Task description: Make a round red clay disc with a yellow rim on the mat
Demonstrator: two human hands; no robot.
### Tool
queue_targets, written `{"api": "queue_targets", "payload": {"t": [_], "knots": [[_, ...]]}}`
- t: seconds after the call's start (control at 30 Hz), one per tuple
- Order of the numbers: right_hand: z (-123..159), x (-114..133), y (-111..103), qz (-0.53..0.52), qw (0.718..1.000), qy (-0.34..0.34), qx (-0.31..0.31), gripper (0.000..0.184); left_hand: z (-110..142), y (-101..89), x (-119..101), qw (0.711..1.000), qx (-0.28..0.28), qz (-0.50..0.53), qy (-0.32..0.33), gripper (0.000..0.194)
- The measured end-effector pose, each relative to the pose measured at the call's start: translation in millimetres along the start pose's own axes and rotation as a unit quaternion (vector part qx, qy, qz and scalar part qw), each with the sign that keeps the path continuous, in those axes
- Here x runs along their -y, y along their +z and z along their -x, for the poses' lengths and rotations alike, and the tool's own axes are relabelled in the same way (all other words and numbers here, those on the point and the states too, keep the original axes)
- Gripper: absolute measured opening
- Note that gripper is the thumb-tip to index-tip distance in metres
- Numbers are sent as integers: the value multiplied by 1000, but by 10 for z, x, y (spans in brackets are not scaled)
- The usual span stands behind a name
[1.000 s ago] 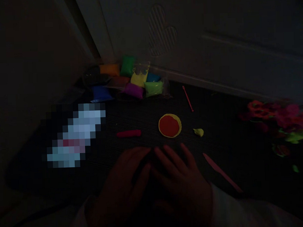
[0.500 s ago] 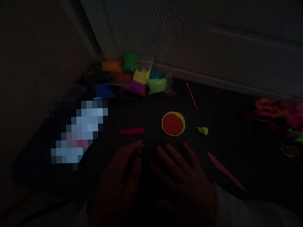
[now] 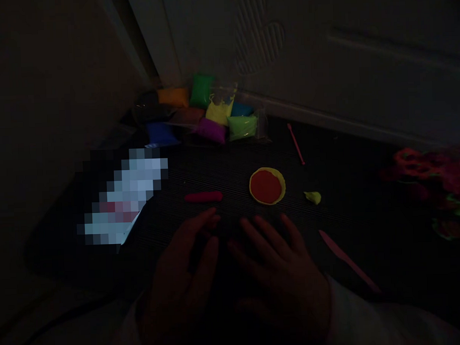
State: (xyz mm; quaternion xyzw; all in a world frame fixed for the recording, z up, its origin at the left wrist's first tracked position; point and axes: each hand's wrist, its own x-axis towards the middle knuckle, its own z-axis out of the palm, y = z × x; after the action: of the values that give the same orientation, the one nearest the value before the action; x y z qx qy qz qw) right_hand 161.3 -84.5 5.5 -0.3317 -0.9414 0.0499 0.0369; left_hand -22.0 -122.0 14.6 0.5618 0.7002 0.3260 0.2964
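The scene is very dark. My left hand (image 3: pixel 181 280) and my right hand (image 3: pixel 282 276) lie side by side on a dark ribbed mat (image 3: pixel 230 167), fingers stretched out and spread, backs up. Whether anything lies under the palms is hidden. Just beyond the fingertips sits a round red clay disc with a yellow rim (image 3: pixel 267 186). A red clay roll (image 3: pixel 203 196) lies to the disc's left and a small yellow-green clay lump (image 3: pixel 313 197) to its right. A pink plastic knife (image 3: pixel 348 261) lies close to my right wrist.
Several bags of coloured clay (image 3: pixel 209 115) are piled at the back by a pale cabinet door (image 3: pixel 324 53). A thin pink stick tool (image 3: pixel 296 143) lies behind the disc. Bright clay flowers (image 3: pixel 434 180) sit at the right edge. A blurred-out flat object (image 3: pixel 121 201) lies left.
My hands have drawn slightly apart and the left fingers have shifted left. The view has tilted a little, sliding everything slightly right.
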Motion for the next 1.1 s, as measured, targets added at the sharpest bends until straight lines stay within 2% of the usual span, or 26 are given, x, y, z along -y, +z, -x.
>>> {"api": "queue_targets", "payload": {"t": [0.13, 0.27, 0.37, 0.5, 0.63, 0.77, 0.87, 1.0, 1.1], "knots": [[-4, -4, -7, 13, 999, 50, -14, 56, -3, -1, -7, 1000, 3, 0, -6, 31], [-10, 10, 1, 6, 1000, -5, -4, 60, -24, 7, -2, 1000, 4, 8, -20, 31], [-19, 14, 6, 14, 999, 46, -14, 58, -39, 21, 6, 999, 5, 10, -35, 34], [-23, 17, 3, 11, 1000, -1, -1, 61, -45, 37, 14, 999, 7, 11, -40, 35], [-27, 18, 1, 23, 998, 51, -8, 57, -47, 33, 14, 999, 9, 6, -33, 36], [-31, 31, 2, 21, 1000, -5, 3, 60, -56, 29, 11, 999, 12, 2, -34, 36], [-37, 25, -2, 30, 998, 45, -9, 57, -58, 34, 12, 999, 9, 8, -34, 36], [-37, 8, -4, 24, 1000, 2, -8, 60, -46, 34, 12, 1000, 7, 9, -29, 36], [-36, -4, -2, 28, 998, 46, -19, 57, -42, 32, 10, 999, 9, 10, -34, 36]]}}
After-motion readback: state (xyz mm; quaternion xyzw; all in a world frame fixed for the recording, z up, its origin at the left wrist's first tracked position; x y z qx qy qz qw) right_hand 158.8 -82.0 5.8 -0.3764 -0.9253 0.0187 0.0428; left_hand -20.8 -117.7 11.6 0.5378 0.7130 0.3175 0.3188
